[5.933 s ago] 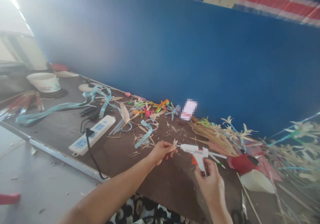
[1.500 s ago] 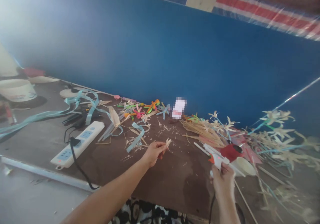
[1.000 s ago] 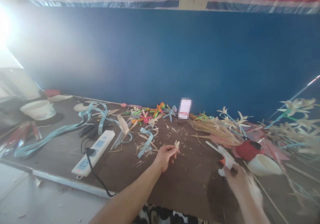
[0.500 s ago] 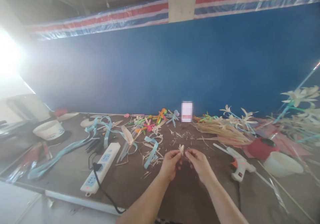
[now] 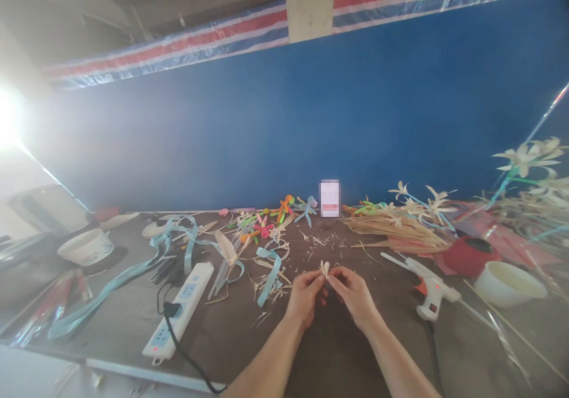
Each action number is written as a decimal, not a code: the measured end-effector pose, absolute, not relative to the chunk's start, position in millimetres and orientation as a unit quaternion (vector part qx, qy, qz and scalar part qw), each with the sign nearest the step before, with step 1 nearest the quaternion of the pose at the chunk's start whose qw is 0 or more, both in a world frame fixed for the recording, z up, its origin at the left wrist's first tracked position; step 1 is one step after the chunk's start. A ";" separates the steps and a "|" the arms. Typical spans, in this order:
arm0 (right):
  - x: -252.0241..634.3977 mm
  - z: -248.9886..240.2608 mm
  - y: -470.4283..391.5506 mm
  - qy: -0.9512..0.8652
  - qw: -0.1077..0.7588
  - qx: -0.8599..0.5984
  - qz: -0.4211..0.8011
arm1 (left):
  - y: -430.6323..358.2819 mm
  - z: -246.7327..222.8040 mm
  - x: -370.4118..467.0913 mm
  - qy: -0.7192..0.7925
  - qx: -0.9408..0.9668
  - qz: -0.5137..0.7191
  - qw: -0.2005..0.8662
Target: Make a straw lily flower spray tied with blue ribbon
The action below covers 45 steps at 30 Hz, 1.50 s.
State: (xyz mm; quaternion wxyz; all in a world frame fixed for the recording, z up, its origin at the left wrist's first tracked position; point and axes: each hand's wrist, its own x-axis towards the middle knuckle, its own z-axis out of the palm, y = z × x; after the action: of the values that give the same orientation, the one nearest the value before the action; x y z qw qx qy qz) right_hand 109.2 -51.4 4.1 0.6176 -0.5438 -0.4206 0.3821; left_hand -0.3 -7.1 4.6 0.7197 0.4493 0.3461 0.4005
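A small cream husk flower (image 5: pixel 325 269) is pinched between my two hands above the brown table. My left hand (image 5: pixel 306 296) is closed, thumb and fingertips on the flower's left side. From the right, the closed fingertips of my right hand (image 5: pixel 352 291) meet it too. Its lower part is hidden behind my fingers. Pale scraps and a light-blue ribbon piece (image 5: pixel 269 276) lie to the left of my left hand. Right of my right hand lies a white glue gun (image 5: pixel 433 294) with an orange trigger and a glue stick in its back.
A power strip (image 5: pixel 181 312) with a black plug and cord lies at the left. White bowls (image 5: pixel 85 247) (image 5: pixel 510 284) stand at both sides. Colourful pipe-cleaner figures (image 5: pixel 284 208), dried husks (image 5: pixel 395 232) and husk flowers (image 5: pixel 527 158) line the back, before a blue panel (image 5: pixel 275 125).
My right hand has moved slightly left, and its fingertips now touch the flower beside my left hand's. The camera view has tilted a little.
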 end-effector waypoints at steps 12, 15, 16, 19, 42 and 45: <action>110.2 4.5 -51.9 -0.512 0.588 -0.564 0.271 | -7.1 1.2 -0.1 0.351 0.458 0.399 0.713; 108.5 4.5 -52.9 -0.520 0.584 -0.572 0.248 | -7.2 0.3 -0.1 0.348 0.468 0.400 0.707; 107.8 5.0 -53.4 -0.521 0.582 -0.576 0.241 | -7.4 0.4 -0.2 0.347 0.472 0.398 0.706; 106.1 6.8 -54.7 -0.528 0.572 -0.589 0.216 | -8.1 1.2 -0.2 0.352 0.484 0.394 0.697; 108.0 1.4 -56.6 -0.546 0.524 -0.638 0.139 | -11.9 7.4 -4.9 0.331 0.716 0.408 0.459; 107.8 0.8 -56.9 -0.552 0.526 -0.632 0.136 | -11.1 4.6 -4.9 0.335 0.721 0.414 0.444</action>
State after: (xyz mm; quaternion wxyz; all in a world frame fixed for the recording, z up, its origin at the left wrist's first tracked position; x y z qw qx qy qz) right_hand 107.8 -56.9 0.8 0.5259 -0.6324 -0.5524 0.1355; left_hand -4.9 -11.1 4.6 0.4437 0.7209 0.3350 0.4138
